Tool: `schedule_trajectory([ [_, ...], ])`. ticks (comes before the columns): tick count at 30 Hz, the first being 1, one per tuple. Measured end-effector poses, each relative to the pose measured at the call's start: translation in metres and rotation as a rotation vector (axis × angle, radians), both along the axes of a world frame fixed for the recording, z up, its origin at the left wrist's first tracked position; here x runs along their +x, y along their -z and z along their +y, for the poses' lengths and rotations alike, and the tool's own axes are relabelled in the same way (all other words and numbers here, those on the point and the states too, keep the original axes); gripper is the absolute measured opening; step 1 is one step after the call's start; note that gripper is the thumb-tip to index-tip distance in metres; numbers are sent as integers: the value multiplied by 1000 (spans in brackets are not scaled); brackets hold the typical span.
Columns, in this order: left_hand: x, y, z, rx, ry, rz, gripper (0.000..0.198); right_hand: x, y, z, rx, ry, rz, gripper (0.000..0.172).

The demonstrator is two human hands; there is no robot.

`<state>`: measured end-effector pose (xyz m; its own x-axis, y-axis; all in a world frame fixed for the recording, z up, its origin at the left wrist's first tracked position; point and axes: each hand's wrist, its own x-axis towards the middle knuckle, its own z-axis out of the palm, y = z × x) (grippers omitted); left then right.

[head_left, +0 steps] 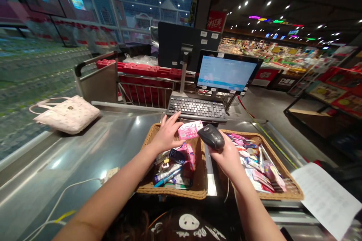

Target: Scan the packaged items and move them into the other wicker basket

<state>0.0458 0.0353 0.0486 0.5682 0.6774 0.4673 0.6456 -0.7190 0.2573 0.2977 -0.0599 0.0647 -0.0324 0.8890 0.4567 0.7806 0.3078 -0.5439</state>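
Note:
My left hand [166, 133] is over the left wicker basket [175, 191], its fingers closed on the edge of a pink packet [190, 130]. My right hand [226, 156] grips a dark handheld barcode scanner [211, 136], whose head points at the pink packet. The left basket holds several small packaged items. The right wicker basket [285, 192] is also full of small colourful packets. Both baskets sit on a steel checkout counter [93, 150].
A black keyboard [197, 108] and a lit monitor [226, 73] stand behind the baskets. A pale handbag [66, 115] lies on the counter at the left. A printed sheet [328, 197] lies at the right. Red shopping baskets [141, 69] and a white cable [65, 196] are also there.

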Motion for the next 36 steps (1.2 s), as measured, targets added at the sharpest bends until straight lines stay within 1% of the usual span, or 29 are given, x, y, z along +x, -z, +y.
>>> schedule_trajectory([
  [5, -6, 32, -8, -155, 4, 133, 46, -7, 9, 5, -41, 12, 4, 33],
  [8, -8, 51, -14, -252, 11, 218, 45, -9, 16, 5, -78, 21, 7, 31],
  [10, -8, 61, -18, -302, 24, 273, 46, -8, 20, 4, -98, 25, 14, 30],
  [16, -7, 81, -23, -373, 136, 408, 52, -3, 23, 2, -142, 35, 56, 30],
  [20, -9, 89, -20, -446, 165, 457, 58, 2, 22, 0, -158, 41, 89, 32],
  [22, -10, 90, -16, -465, 170, 446, 52, 6, 21, -1, -164, 43, 103, 33],
  [24, -9, 89, -13, -447, 171, 421, 45, 13, 19, -3, -163, 57, 115, 39],
  [26, -4, 84, -9, -409, 162, 397, 43, 23, 14, -6, -159, 71, 124, 46],
  [29, 12, 74, -3, -359, 180, 357, 42, 41, 6, -12, -153, 102, 137, 44],
  [32, 40, 61, 3, -304, 255, 316, 40, 61, -3, -19, -128, 151, 147, 38],
  [34, 66, 53, 7, -262, 299, 291, 37, 75, -9, -23, -102, 175, 144, 36],
  [36, 97, 46, 10, -224, 315, 264, 36, 89, -15, -26, -69, 211, 149, 36],
])
